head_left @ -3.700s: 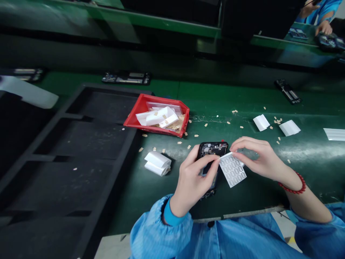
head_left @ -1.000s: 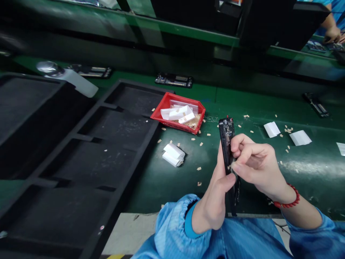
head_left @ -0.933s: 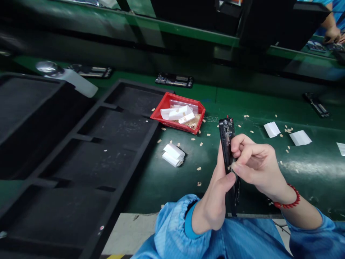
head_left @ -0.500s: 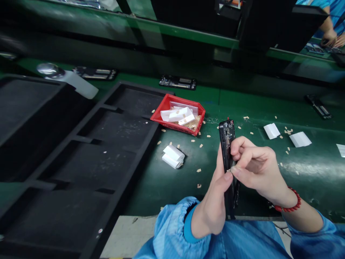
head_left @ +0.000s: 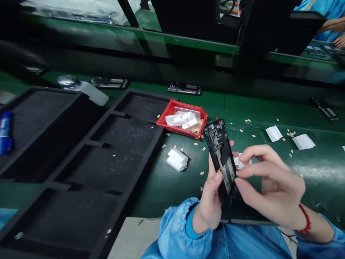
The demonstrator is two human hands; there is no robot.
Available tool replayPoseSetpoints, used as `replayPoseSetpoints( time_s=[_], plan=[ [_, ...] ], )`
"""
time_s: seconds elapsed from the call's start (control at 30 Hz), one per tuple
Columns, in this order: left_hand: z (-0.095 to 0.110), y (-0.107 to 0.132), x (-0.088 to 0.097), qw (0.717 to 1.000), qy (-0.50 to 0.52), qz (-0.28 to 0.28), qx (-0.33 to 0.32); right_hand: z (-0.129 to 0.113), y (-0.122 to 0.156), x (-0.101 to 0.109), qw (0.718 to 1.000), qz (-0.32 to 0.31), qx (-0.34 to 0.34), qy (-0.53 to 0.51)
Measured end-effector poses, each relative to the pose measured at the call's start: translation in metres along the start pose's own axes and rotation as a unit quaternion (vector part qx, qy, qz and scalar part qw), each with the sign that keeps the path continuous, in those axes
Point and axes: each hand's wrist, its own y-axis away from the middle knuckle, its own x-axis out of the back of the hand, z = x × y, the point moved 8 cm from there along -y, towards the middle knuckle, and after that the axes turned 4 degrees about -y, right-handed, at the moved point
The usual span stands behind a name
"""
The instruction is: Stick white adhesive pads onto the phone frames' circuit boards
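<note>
My left hand (head_left: 211, 201) is closed round an opened phone body (head_left: 221, 158). The phone is tilted, with its circuit board and metal strips facing right of me. Along its lower right edge, the thumb and index finger of my right hand (head_left: 272, 183) come together. Whatever lies between those fingertips is too small to make out. Behind the right fingers shows a white printed piece (head_left: 244, 162), partly covered. A red bin (head_left: 178, 133) with folded white papers and small tan tabs stands beyond the phone, to its left.
Black compartment trays (head_left: 107, 158) fill the left side, with a bottle (head_left: 94, 93) behind them. Other phone bodies (head_left: 184, 88) lie along the back. Folded papers (head_left: 177, 160) and tan tabs are scattered on the green bench (head_left: 156, 187). A co-worker's hand (head_left: 340, 41) shows at far upper right.
The phone has turned so that its inner face shows more. My right hand has shifted right and down to the phone's edge. The view has swung slightly left.
</note>
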Motion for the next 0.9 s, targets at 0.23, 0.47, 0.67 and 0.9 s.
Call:
replayPoseSetpoints(
  time_s=[0.23,0.47,0.67,0.9],
  plan=[
    [-0.002,0.005,0.000,1.000,-0.008,-0.010,-0.022,0.005,0.000,-0.014,0.998,-0.031,-0.041,-0.035],
    [-0.002,0.012,-0.001,0.999,-0.045,0.002,-0.021,0.010,0.002,-0.018,0.993,-0.049,-0.065,-0.080],
    [-0.004,0.011,0.009,0.998,-0.033,-0.007,0.045,0.005,0.003,-0.019,0.993,-0.044,-0.049,-0.094],
    [-0.004,0.001,0.022,0.998,-0.007,0.021,0.055,-0.007,-0.002,-0.011,0.999,-0.038,0.018,0.027]
  ],
)
